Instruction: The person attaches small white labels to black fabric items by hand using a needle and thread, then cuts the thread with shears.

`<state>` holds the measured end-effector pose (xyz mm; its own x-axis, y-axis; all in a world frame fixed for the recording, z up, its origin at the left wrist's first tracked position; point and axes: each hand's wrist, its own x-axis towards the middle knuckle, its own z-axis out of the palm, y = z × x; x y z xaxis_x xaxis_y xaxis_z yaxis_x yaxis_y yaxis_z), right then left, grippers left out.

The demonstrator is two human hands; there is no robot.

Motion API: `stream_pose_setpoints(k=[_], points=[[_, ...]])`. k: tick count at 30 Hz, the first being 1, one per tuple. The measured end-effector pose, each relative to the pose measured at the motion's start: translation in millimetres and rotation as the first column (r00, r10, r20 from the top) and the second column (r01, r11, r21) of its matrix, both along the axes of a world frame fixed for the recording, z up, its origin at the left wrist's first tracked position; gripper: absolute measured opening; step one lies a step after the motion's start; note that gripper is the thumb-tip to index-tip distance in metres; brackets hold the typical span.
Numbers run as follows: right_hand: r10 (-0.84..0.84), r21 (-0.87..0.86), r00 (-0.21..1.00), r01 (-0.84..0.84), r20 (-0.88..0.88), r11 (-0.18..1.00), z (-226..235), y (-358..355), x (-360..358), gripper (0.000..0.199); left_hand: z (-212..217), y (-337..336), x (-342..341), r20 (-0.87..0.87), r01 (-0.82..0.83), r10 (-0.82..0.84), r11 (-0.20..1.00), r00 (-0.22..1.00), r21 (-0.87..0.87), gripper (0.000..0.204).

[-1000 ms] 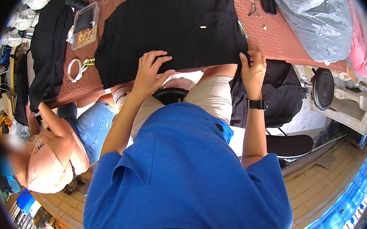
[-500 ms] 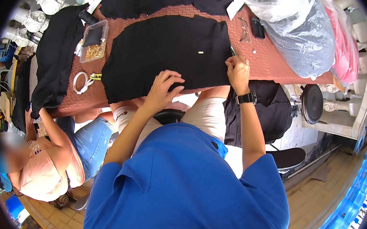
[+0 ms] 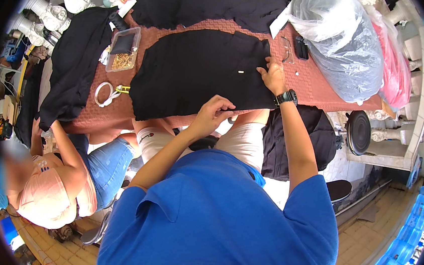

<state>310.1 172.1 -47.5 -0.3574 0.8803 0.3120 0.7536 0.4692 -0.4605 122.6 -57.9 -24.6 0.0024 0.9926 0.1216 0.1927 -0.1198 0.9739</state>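
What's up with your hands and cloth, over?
Left hand at near edge of black cloth. Right hand at its right edge, both grips unclear. Cloth spread mostly flat. Small pale piece lying on top.

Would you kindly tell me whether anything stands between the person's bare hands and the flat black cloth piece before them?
Nothing visible does: the left hand is at the near edge of the flat black cloth piece, the right hand at its right edge.

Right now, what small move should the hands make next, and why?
Probably smooth the near edge of the middle black cloth with the left hand: that hand is at this edge, while the right hand, at the cloth's right side, seems well placed to steady it.
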Motion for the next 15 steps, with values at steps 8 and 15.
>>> stream_pose_setpoints(k=[8,15], points=[[-0.037,-0.171,0.913,-0.036,-0.406,0.985,30,2,-2,0.02,-25,-14,-20,0.183,-0.076,0.094,0.991,0.979,-0.107,0.024],[0.481,0.033,0.863,-0.483,-0.154,0.875,164,-107,-93,0.013,-32,7,-2,0.442,-0.406,0.521,0.852,0.731,-0.332,0.045]])
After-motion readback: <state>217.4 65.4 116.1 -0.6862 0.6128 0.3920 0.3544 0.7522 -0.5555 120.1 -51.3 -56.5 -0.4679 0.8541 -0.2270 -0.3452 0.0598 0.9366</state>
